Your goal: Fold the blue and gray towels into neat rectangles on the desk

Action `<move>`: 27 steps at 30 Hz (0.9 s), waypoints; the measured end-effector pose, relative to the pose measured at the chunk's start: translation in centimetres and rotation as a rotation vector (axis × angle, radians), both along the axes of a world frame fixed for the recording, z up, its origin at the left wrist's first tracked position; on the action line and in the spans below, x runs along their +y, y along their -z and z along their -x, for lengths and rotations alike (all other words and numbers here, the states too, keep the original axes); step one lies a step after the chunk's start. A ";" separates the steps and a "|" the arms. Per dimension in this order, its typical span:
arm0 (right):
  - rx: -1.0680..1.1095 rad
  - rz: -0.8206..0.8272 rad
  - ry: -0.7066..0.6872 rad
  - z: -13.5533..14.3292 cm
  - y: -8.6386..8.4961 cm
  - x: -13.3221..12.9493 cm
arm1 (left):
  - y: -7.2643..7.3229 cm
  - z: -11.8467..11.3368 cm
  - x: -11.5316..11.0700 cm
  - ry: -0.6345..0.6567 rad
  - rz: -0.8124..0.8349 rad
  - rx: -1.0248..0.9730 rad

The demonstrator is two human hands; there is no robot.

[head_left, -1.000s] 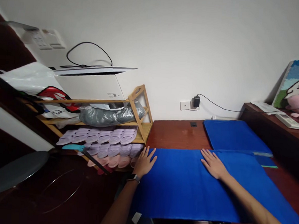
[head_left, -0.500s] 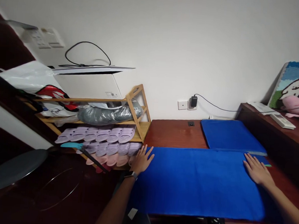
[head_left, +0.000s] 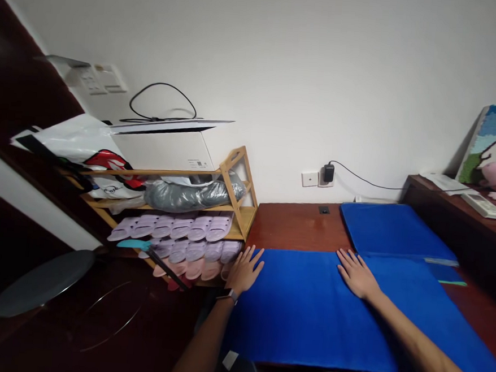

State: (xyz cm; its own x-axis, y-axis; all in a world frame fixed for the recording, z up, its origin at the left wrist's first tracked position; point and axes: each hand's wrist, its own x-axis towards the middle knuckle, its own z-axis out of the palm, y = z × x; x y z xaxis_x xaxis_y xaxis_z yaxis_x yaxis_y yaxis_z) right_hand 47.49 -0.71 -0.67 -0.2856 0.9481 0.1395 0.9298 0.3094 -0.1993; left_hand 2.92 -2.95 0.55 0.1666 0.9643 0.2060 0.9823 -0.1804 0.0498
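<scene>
A large blue cloth (head_left: 303,303) lies spread over the front of the reddish-brown wooden desk (head_left: 296,223). My left hand (head_left: 245,270) rests flat on its left far corner, fingers spread, with a watch on the wrist. Farther right, my right hand (head_left: 357,273) lies flat near the cloth's far edge with fingers stretched out. Behind the cloth, to the right, sits a folded blue piece (head_left: 398,230). A strip with a green edge (head_left: 454,275) shows beside the cloth's right side.
Left of the desk stands a wooden rack (head_left: 246,208) with rows of lilac slippers (head_left: 181,226) and a white box (head_left: 165,151). A round grey stool (head_left: 46,279) is at the lower left. A black charger (head_left: 328,172) trails its cable to a raised shelf (head_left: 434,193) at right.
My right hand has moved left from the cloth's right edge to nearer its middle. My left hand stays on the left corner. The view has shifted slightly.
</scene>
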 end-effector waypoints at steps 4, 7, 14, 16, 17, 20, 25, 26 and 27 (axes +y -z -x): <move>-0.001 0.007 -0.005 -0.6 0.7 -0.4 | 0.1 0.1 0.2 -0.004 0.019 -0.001; -0.014 0.012 -0.006 -3.3 0.9 -0.9 | 0.4 0.3 0.5 0.000 0.014 -0.007; 0.034 -0.011 0.143 -13.5 2.1 -1.8 | 1.0 0.9 1.0 0.011 -0.008 0.012; 0.045 -0.049 0.208 -15.6 2.4 -1.8 | 1.1 1.0 1.2 0.019 -0.019 0.016; 0.045 -0.059 0.231 -16.2 2.5 -1.8 | 1.0 1.1 1.3 0.020 -0.022 0.021; 0.040 -0.050 0.268 -16.7 2.4 -1.9 | 0.8 1.3 1.5 0.020 -0.002 0.041; 0.036 0.000 0.289 -16.1 2.2 -2.7 | 0.7 1.7 1.5 -0.016 0.055 0.094; 0.033 0.011 0.289 -16.3 2.2 -3.0 | 0.8 1.7 1.5 -0.023 0.050 0.103; 0.029 0.019 0.287 -16.5 2.2 -3.2 | 0.9 1.8 1.4 -0.030 0.039 0.110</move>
